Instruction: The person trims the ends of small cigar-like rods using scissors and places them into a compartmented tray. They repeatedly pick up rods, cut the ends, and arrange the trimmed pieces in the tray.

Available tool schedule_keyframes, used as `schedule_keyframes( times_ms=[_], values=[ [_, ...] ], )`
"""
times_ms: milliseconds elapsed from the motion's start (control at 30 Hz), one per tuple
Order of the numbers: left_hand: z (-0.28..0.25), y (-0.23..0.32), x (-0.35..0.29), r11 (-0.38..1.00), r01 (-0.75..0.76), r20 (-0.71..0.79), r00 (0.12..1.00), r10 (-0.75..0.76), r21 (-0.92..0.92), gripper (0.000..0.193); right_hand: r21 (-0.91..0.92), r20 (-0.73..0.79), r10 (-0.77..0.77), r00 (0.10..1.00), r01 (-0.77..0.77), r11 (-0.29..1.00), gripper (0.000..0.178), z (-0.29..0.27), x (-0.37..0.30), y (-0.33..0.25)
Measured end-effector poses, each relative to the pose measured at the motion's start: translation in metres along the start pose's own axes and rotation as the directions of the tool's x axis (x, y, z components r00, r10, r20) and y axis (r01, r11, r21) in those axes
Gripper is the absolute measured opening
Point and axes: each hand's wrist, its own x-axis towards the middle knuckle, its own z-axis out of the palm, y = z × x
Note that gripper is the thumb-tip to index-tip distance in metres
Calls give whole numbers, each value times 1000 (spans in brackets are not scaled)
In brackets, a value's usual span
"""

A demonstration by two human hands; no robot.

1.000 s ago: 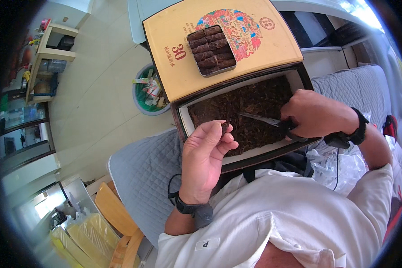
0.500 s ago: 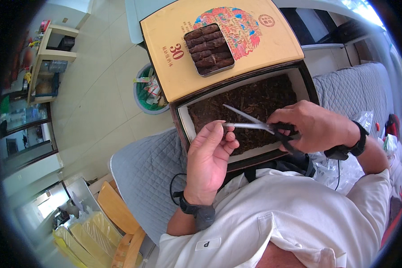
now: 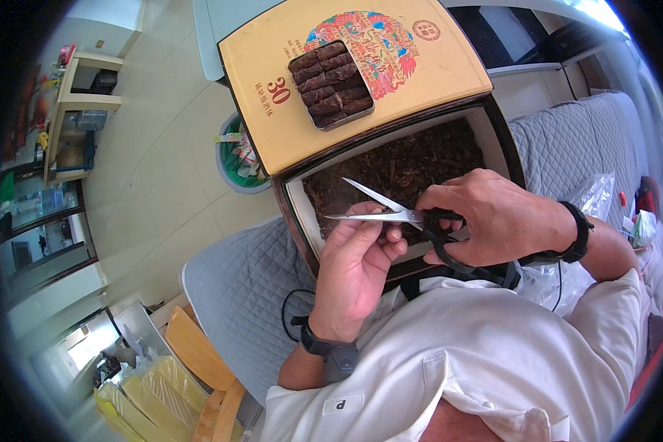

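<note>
My right hand (image 3: 482, 217) grips a pair of scissors (image 3: 383, 199) by the black handles, and the silver blades stand apart. One blade passes across the fingers of my left hand (image 3: 353, 258). That hand is palm up with thumb and fingers curled together; whatever they pinch is too small to make out. Both hands are over the near part of a box (image 3: 510, 151) with pale inner walls. Dark brown shredded leaf (image 3: 420, 151) fills it. On the yellow printed lid (image 3: 272, 118) behind lies an open metal tin (image 3: 346, 121) with several short dark brown rolls (image 3: 335, 74).
Left of the box, a bin (image 3: 225, 173) with a green liner holds scraps. Grey quilted covers (image 3: 243, 272) lie on both sides. Clear plastic bags (image 3: 593, 195) are at the right. A wooden chair (image 3: 191, 346) and yellow wrapped packages (image 3: 151, 390) stand at the lower left.
The scissors and my right hand have moved left and slightly nearer, so the blades now reach over my left fingers. My left hand has shifted slightly right and nearer. The view has shifted a little.
</note>
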Motion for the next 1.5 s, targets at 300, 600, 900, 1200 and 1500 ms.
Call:
schedule_keyframes(
  times_ms=[300, 600, 900, 1200, 1500],
  values=[
    [0, 0, 1, 1000, -15, -16, 1000, 15, -3, 18, 13, -16, -9, 1000, 10, 1000, 39, 2, 0, 2],
    [-1, 3, 1, 1000, -12, -29, 1000, 12, -21, 17, 109, 42, 90, 995, -94, 990, 39, -7, 2, 0],
    [-1, 3, -1, 996, -86, -7, 996, 86, 8, 14, 63, -48, -57, 997, 60, 996, 41, 5, -5, 6],
    [0, 3, -1, 998, -64, 19, 998, 65, -27, 14, -11, -55, -65, 996, 65, 998, 40, 6, -3, 0],
    [-3, 1, 0, 997, -75, 1, 997, 75, -31, 15, -34, -47, -96, 994, 95, 995, 43, 5, -4, 2]
  ],
)
